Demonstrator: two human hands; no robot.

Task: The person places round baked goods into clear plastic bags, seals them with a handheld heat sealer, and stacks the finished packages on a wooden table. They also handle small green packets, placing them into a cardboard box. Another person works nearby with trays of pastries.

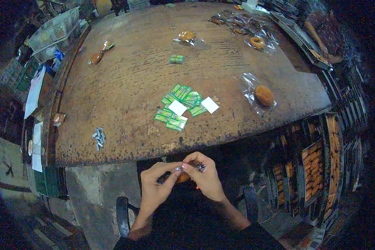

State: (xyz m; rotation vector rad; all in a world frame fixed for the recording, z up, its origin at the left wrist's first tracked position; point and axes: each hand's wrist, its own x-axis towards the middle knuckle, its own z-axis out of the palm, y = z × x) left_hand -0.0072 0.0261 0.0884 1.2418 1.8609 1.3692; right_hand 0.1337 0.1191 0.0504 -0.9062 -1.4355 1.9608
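Just beyond the table's near edge, my left hand (pixel 157 181) and my right hand (pixel 207 178) meet at the fingertips. Between them is a brown bread (pixel 183 178) in a clear plastic bag, mostly covered by my fingers. Both hands pinch the bag's gathered top. Something small and silvery shows at my left fingertips; its kind is unclear. On the wooden table (pixel 128 93) ahead lies a spread of green printed labels (pixel 176 122), two white ones (pixel 210 105) face down. Small grey metal strips (pixel 99 137) form a little pile to the left.
Bagged round bread (pixel 264 96) lies at right, another (pixel 187 36) farther back. Bagged ring breads (pixel 257 42) crowd the far right, near a person's arm (pixel 315 34). A banded label stack (pixel 177 59) sits mid-table. Racked bread trays (pixel 312 168) stand at lower right; plastic crates (pixel 54 31) at left.
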